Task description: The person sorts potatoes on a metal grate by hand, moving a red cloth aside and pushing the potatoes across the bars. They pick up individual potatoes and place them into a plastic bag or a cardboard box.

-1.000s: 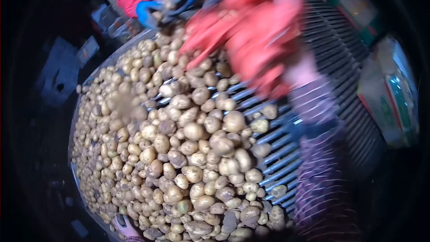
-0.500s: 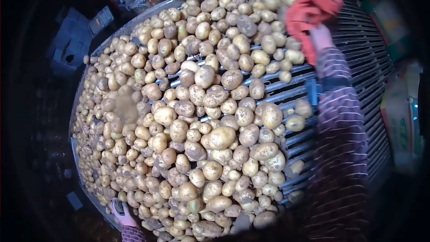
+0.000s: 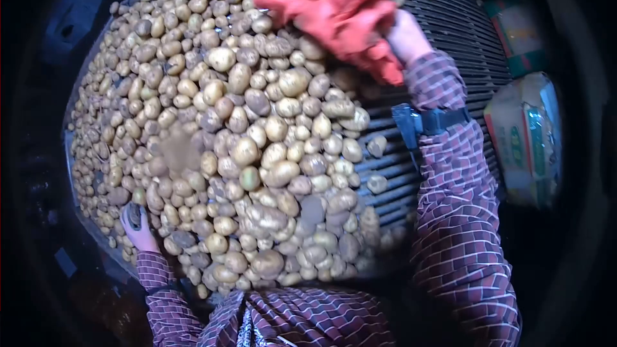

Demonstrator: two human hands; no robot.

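Note:
A broad heap of potatoes [image 3: 244, 152], many smeared with soil, covers most of the metal bar grate [image 3: 443, 19]. My right hand [image 3: 409, 37] grips a bunched red cloth [image 3: 340, 16] over the far part of the heap, and the cloth hides the potatoes beneath it. On the near left edge of the heap, my left hand [image 3: 140, 234] has its fingers curled round a dark, potato-sized lump [image 3: 134, 216]. A greenish potato [image 3: 249, 178] lies near the middle, among yellow ones.
Along the right side of the grate stand a white-and-green sack [image 3: 524, 138] and another packed sack [image 3: 517, 33] farther off. A raised metal rim [image 3: 69, 148] bounds the heap on the left. A pale plastic container [image 3: 74, 9] is beyond the rim at upper left.
My right hand has swept the red cloth leftward over the potatoes. My left hand still holds the dark lump. The view has shifted, and another person's blue gloves have left it.

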